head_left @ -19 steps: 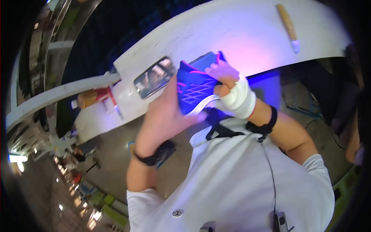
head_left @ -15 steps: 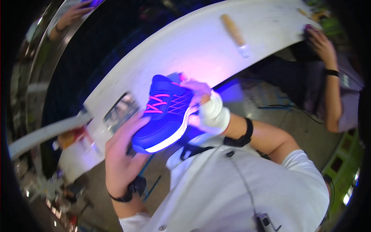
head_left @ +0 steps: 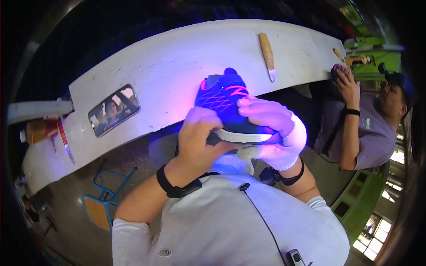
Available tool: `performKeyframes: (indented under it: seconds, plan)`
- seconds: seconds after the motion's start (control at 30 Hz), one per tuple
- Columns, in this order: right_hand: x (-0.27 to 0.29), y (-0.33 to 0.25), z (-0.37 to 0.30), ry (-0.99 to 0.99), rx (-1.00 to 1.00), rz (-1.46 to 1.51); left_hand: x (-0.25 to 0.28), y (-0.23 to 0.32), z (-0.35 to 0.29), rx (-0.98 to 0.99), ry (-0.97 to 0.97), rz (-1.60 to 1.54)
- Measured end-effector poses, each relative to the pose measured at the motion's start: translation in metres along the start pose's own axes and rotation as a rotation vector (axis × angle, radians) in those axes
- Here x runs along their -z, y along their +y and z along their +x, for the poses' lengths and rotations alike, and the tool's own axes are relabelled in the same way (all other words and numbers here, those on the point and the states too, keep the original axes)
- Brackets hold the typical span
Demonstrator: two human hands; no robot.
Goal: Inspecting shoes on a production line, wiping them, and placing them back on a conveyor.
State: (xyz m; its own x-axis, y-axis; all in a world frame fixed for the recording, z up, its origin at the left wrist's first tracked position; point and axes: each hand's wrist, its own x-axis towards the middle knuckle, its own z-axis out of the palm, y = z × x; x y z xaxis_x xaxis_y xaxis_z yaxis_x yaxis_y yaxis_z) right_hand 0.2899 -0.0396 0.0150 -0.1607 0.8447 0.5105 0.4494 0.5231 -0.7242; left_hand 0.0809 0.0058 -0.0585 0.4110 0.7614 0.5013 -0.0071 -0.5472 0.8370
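- In the head view, I see a dark blue shoe [head_left: 230, 113] with pink laces and a white sole, held up by the near edge of the long white table [head_left: 177, 57].
- The bare left hand [head_left: 199, 139] pinches the sole's side.
- The right hand [head_left: 278, 128], wearing white cloth, wraps around the toe.
- I'd hold the toe softly, so it doesn't squash.
- Best keep both hands steady and elbows loose.
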Motion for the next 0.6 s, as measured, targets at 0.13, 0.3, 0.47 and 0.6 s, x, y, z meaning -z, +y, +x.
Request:
performKeyframes:
  seconds: [0.13,0.3,0.47,0.6]
  plan:
    - [-0.010,-0.015,0.010,-0.012,-0.062,-0.013,0.000,0.014,0.003,-0.015,0.059,-0.119]
    - [-0.006,-0.003,0.016,-0.048,-0.081,0.033,-0.001,0.000,0.015,-0.035,0.094,-0.143]
    - [-0.005,0.004,0.008,0.069,0.004,0.037,-0.006,0.004,0.022,0.167,0.050,-0.175]
    - [0.015,0.036,-0.032,0.260,-0.115,0.272,-0.010,0.000,0.033,0.030,-0.172,0.326]
